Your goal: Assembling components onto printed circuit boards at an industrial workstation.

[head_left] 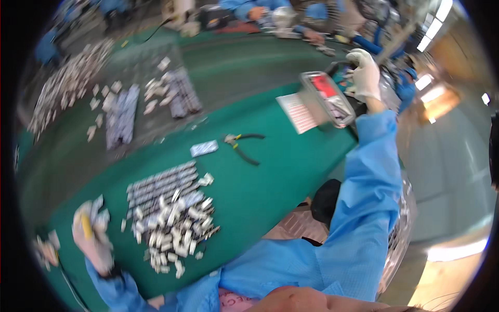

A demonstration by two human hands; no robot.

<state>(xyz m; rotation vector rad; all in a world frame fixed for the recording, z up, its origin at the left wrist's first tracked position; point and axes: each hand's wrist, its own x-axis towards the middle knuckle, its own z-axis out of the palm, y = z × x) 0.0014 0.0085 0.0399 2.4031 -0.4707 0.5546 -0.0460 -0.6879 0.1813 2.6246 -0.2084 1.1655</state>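
At the left edge of the green mat, my left hand [93,242], in a pale glove with a yellow band on one finger, is closed beside pale bluish-grey pieces [100,212]; blur hides how it holds them. My right hand [365,75], also gloved, reaches far to the right with curled fingers over dark items; what they grip, if anything, is hidden. Just left of it stands a grey tray [339,120] with a red item [323,86] inside. Between the hands lie a heap of small white connector-like pieces [176,236], dark-and-silver strips [161,184], and open pliers [241,145] with black-and-yellow handles.
A small pale packet [204,148] lies left of the pliers. A printed sheet [297,113] is beside the tray. Across the grey surface beyond the mat are more strips [122,117] and scattered white pieces. Co-workers' blue sleeves [241,8] show at the far side.
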